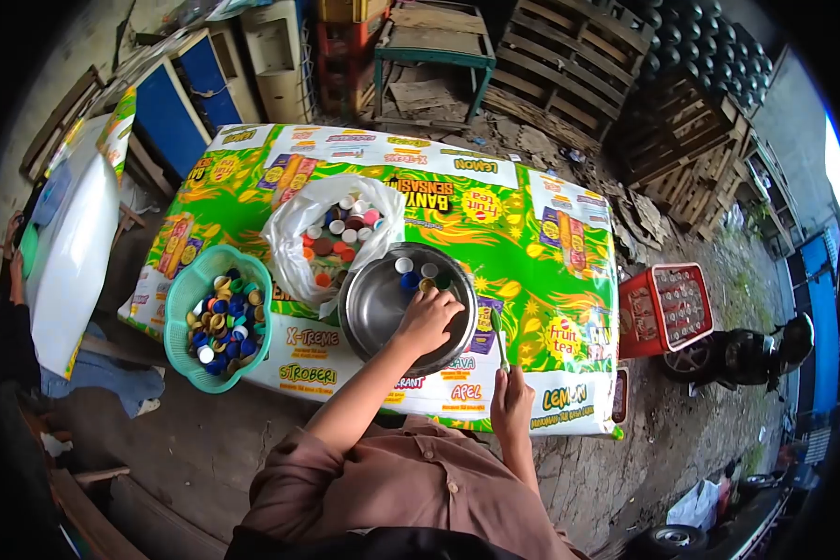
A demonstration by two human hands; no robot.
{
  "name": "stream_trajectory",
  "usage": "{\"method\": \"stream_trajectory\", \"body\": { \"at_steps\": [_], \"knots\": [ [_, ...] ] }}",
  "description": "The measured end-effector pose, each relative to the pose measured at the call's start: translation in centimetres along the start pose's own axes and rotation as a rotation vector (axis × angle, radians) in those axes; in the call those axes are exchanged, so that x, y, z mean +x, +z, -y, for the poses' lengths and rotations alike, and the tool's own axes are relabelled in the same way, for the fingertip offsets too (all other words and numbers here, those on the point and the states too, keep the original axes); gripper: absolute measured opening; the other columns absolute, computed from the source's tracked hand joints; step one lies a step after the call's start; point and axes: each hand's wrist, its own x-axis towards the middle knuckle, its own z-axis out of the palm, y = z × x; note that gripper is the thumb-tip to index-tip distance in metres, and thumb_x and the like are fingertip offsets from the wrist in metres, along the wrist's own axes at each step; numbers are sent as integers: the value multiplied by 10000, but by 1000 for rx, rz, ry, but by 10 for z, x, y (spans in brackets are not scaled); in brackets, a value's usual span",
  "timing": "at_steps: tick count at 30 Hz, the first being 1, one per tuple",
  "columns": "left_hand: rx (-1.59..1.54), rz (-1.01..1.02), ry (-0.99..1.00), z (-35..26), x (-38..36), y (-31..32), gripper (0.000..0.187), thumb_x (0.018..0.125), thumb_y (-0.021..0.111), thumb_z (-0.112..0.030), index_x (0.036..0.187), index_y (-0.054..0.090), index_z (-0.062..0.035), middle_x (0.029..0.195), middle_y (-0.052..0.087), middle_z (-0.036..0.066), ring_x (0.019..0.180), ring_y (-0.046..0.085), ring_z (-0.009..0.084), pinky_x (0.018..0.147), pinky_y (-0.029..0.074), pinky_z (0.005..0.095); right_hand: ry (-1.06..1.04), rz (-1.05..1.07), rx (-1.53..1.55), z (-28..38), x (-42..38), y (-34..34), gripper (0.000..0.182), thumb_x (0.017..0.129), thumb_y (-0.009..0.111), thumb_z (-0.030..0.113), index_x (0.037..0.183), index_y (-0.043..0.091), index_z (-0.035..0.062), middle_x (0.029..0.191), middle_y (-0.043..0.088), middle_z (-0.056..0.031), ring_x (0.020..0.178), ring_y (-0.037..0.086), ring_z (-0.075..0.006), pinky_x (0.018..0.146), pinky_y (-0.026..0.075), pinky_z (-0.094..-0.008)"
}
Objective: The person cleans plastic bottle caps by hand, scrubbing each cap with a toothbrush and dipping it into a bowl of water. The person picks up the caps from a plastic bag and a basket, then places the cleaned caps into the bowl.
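Note:
My left hand (429,319) reaches into a round metal bowl (359,322), its fingers bent down beside several bottle caps (405,266) in white, blue and gold. What its fingertips hold, if anything, is hidden. At the bowl's right, my right hand (511,403) is closed round the handle of a metal spoon (501,347), which points away from me over the table. Left of the bowl is a white plastic bag (285,229), open at the top, with red, white, brown and orange caps in it. A teal plastic basket (179,322) holds blue, gold and white caps.
A green printed sheet (532,280) covers the table. Beyond its right edge stands a red crate (637,322) of bottles, with a motorbike (765,350) past it. Another person's hand (17,271) shows at far left. Wooden pallets (569,65) and a small table (434,47) are behind.

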Motion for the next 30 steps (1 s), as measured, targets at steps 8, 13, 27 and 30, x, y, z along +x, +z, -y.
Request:
{"method": "stream_trajectory", "body": {
  "at_steps": [8, 13, 27, 30],
  "knots": [
    [-58, 17, -19, 21, 4, 17, 227, 591, 636, -34, 803, 556, -46, 799, 550, 105, 760, 570, 284, 665, 458, 370, 7, -54, 7, -8, -4, 3, 200, 854, 459, 118, 698, 408, 4, 460, 424, -184, 396, 443, -331, 388, 291, -386],
    [-412, -56, -164, 26, -11, -5, 220, 608, 630, -3, 792, 511, -23, 795, 553, 101, 742, 576, 267, 653, 485, 327, 2, -9, -17, -7, -3, 8, 192, 850, 470, 117, 708, 410, 2, 480, 446, -184, 414, 460, -340, 389, 300, -389],
    [-910, -436, -333, 3, -60, -27, 623, 611, 715, 33, 1110, 345, -4, 827, 552, 80, 791, 582, 145, 760, 473, 261, -110, 354, -110, 2, 0, 53, 182, 860, 458, 206, 779, 432, 45, 550, 508, -219, 520, 501, -424, 450, 375, -496],
    [-945, -465, -329, 3, -62, -21, 614, 607, 718, 35, 1091, 342, -11, 818, 547, 76, 801, 581, 146, 760, 477, 261, -98, 288, -41, 3, 6, 53, 193, 861, 455, 220, 774, 428, 50, 546, 509, -215, 522, 505, -424, 455, 379, -499]
  ]
}}
